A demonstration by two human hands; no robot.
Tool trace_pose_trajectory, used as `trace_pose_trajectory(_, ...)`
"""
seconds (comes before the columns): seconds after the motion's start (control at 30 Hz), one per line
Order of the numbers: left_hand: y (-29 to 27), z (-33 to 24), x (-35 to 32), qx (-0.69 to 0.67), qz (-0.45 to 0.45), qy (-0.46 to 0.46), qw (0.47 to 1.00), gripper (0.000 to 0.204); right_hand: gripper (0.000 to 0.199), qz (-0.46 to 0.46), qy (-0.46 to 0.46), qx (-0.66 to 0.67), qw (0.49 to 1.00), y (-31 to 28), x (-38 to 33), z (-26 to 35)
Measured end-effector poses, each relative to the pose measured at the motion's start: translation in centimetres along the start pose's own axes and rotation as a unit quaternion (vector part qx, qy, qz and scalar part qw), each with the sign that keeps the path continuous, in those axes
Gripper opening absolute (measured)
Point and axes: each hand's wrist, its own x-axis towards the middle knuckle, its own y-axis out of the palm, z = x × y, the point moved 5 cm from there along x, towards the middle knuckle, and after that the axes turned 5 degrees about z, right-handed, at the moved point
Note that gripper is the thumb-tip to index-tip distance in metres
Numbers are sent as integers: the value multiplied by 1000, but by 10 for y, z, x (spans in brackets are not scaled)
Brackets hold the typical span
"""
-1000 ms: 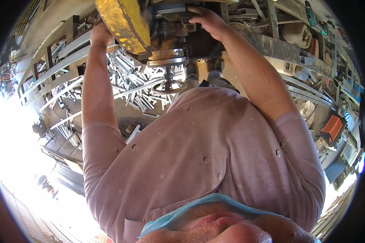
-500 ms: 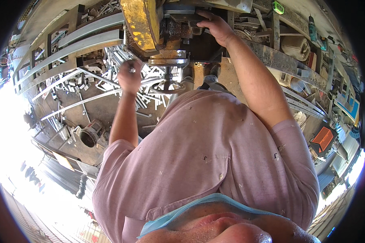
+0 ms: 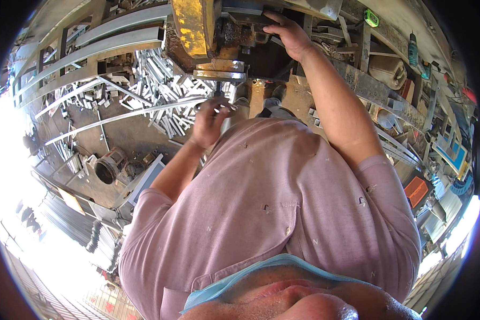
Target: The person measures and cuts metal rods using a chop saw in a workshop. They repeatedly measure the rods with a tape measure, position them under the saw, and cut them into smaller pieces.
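At the left, nearer side of the floor, I see a round dark bucket point(image 3: 108, 167) lying tilted, with its opening visible to me. Farther away on the left, long grey metal bars point(image 3: 121, 33) lie on a frame, side by side. To the right of the bucket, and farther than it, many short cut metal pieces point(image 3: 162, 98) make a loose, bright heap on the floor.

Next comes the machine. Its yellow metal part point(image 3: 191, 32) stands far, and its paint is worn. In front of the body, nearer to me, the left hand point(image 3: 208, 122) is at the near end of an upright threaded screw point(image 3: 218, 87). The fingers of this hand are bent; I cannot tell if they pinch something, because the hand hides what is under it. The screw is in the middle of the scene, below a shiny metal disc point(image 3: 218, 74).

To the right of the yellow part, the right hand point(image 3: 290, 38) is just beside a dark metal block point(image 3: 258, 36). Its fingers are spread a little, and I cannot be sure that the tips touch the metal.

Farther right, I see a green tape measure point(image 3: 372, 18), a beige plastic can point(image 3: 386, 72) and a teal drill point(image 3: 413, 50).
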Motion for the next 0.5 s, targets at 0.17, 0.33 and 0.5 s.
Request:
trace_pose_trajectory(0.17, -20, 2, 10, 233, -33, 72, 969, 18, 73, 10, -16, 1, 1000, 2, -1, 4)
trace_pose_trajectory(0.33, 1, 1, 9, 317, -94, 65, 941, 18, 75, 11, -7, 4, 1000, 5, -3, 12)
trace_pose_trajectory(0.5, 17, -10, 11, 411, -39, -18, 911, 28, 74, 0, 4, 22, 1000, 10, -1, 15)
